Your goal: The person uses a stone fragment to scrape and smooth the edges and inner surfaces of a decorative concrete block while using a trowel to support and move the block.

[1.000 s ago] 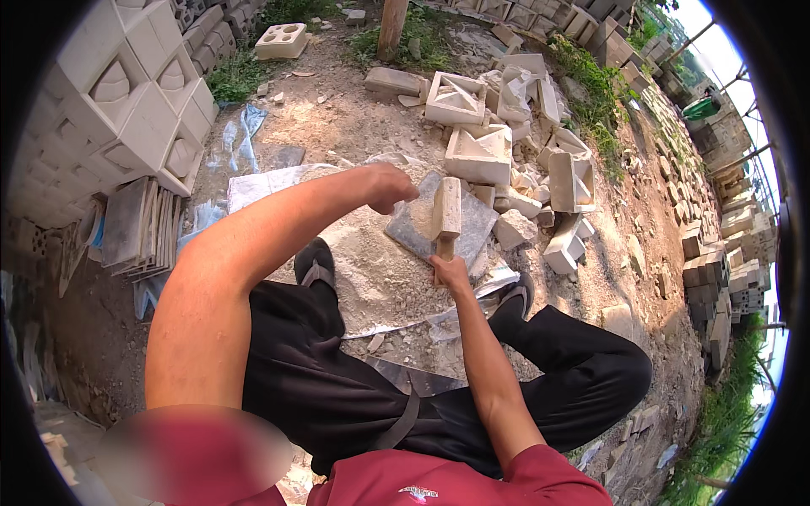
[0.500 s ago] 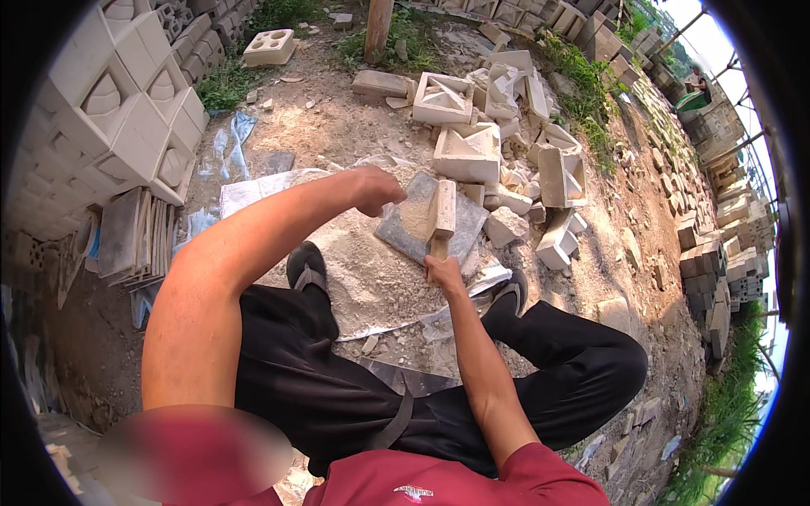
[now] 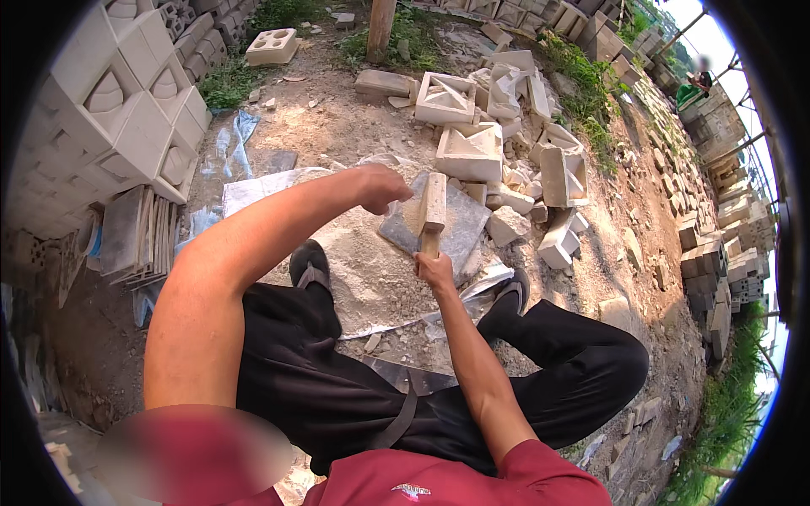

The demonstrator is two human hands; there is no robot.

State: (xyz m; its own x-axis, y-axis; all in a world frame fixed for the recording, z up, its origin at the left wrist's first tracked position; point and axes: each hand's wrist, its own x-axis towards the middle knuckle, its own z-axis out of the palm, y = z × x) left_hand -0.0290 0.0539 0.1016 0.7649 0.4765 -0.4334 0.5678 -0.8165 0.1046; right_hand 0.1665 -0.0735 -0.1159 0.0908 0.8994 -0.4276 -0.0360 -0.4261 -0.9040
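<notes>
My right hand [image 3: 434, 269] is closed around the short handle of a wooden mallet [image 3: 434, 203]. The mallet's block-shaped head is over a flat grey slab [image 3: 466, 226], hiding part of it; I cannot tell whether they touch. Crushed, sandy rubble [image 3: 371, 282] lies beside the slab, and some pale grit lies on it. At the slab's left corner my left hand [image 3: 387, 188] is bent downward with its fingers curled together. Whatever those fingers hold is hidden. A white sheet [image 3: 261, 190] spreads under the rubble, between my sandalled feet.
Broken hollow blocks [image 3: 469, 152] are heaped just beyond the slab. Patterned blocks [image 3: 126, 126] stand stacked on the left, above a bundle of thin boards [image 3: 139, 236]. A wooden post [image 3: 380, 32] rises ahead. Another person [image 3: 699, 83] is far off at the upper right.
My right hand and the mallet have shifted a little to the left, toward my left hand. The left hand has moved slightly to the right, its fingers still curled.
</notes>
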